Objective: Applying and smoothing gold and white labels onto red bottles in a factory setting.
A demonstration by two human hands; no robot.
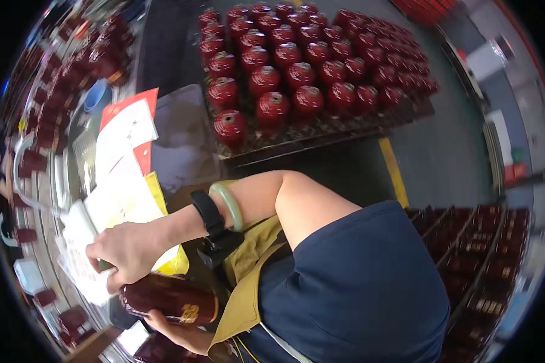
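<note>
Closest to the camera, a dark red glossy bottle [169, 300] lies on its side, low in the view against the person's body. Its long axis runs nearly level, tilted slightly down to the right; the end with a gold emblem faces right, toward the olive apron [248, 284], while the other end is hidden under the hands. Its surface is smooth and glazed, its shape a rounded cylinder.

The left hand [175, 331] cups the bottle from underneath, fingers curled around its lower side. The right hand [127, 248] comes across the body from the right and closes over the bottle's left end, knuckles up, gripping it from above; whether it also pinches the papers beside it cannot be told. On that forearm sit a black strap with a small black device [215, 230] and a pale green smooth bangle [229, 206].

Just beyond the hands, a stack of white printed papers and yellow sheets [118, 202] lies on the bench [181, 139], with red and white cards [127, 121] further up. To the left, rows of small dark red pieces [60, 78] run along a curved track at the rim of the picture.

Farther off, a pallet [321, 136] on the floor carries many round glossy red jars [303, 66] in tight rows, each with a pale top. At the right, dark red boxes with gold marks [478, 260] stand in crates.
</note>
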